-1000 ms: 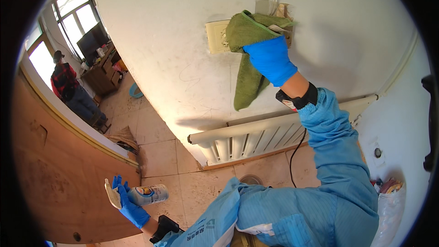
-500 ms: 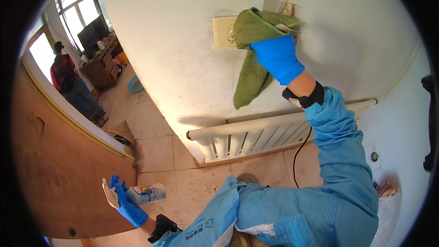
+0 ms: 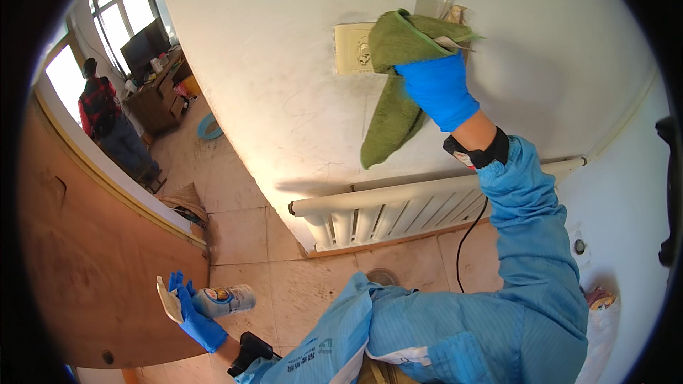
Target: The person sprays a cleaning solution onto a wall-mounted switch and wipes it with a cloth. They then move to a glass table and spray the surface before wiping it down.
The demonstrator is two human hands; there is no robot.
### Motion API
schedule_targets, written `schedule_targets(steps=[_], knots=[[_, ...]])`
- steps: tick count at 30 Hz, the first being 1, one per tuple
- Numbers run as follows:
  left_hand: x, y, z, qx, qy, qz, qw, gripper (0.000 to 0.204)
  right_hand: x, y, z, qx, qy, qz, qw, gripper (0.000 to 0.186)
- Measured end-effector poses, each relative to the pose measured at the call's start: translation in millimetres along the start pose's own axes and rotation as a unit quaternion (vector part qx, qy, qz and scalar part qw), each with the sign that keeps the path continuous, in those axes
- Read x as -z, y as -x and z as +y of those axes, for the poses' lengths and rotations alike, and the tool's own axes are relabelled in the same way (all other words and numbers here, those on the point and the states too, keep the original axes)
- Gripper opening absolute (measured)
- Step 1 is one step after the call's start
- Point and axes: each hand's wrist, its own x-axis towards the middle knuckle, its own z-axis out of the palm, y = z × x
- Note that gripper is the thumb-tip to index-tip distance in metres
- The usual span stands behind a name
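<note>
My right hand (image 3: 440, 92), in a blue glove, is closed on a green cloth (image 3: 396, 115) and presses it to the wall. The cloth covers the right part of a cream wall socket plate (image 3: 348, 48), and one end hangs down. Low on the left, my left hand (image 3: 199, 321), also gloved in blue, is closed round a bottle (image 3: 226, 300) with a printed label, held on its side. A curved cream piece (image 3: 169, 300) sticks out beside those fingers; whether it belongs to the bottle I cannot tell.
A white radiator (image 3: 384, 210) runs along the wall below the cloth, with a black cable (image 3: 466, 245) hanging by it. A brown wooden door (image 3: 107, 263) stands at left. Beyond the wall's edge a person (image 3: 107, 117) stands near a desk (image 3: 160, 92).
My right hand and the cloth have barely shifted against the socket plate. The view has moved slightly; my left hand keeps its hold on the bottle.
</note>
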Motion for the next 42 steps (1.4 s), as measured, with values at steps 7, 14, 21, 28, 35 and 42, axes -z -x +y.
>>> schedule_targets(steps=[7, 14, 21, 28, 35, 42], knots=[[-0.4, -1.8, 2.2, 0.013, 0.011, 0.008, 1.000, 0.045, -6.1, -5.4, -11.3, 0.001, 0.033, -0.006, 0.999, 0.022], [-0.9, 0.9, 4.5, 0.022, 0.007, 0.001, 1.000, 0.047, 5.6, -2.0, 0.0, -0.009, 0.020, -0.014, 1.000, 0.021], [-2.6, 1.1, 9.2, 0.013, -0.009, -0.006, 1.000, 0.048, -9.4, 4.9, 3.1, -0.094, -0.049, -0.006, 0.994, 0.020], [-5.9, 1.9, 14.2, 0.028, 0.006, -0.014, 0.999, 0.049, -4.1, 26.9, 12.5, -0.191, -0.230, -0.018, 0.954, 0.026], [-7.0, 2.4, 11.9, 0.025, 0.012, -0.002, 1.000, 0.047, -29.6, 112.2, 2.8, -0.116, -0.104, 0.006, 0.988, 0.029], [-13.9, 5.3, 22.4, 0.015, 0.008, -0.017, 1.000, 0.047, -25.3, 69.4, -24.6, -0.051, 0.208, 0.003, 0.977, 0.026]])
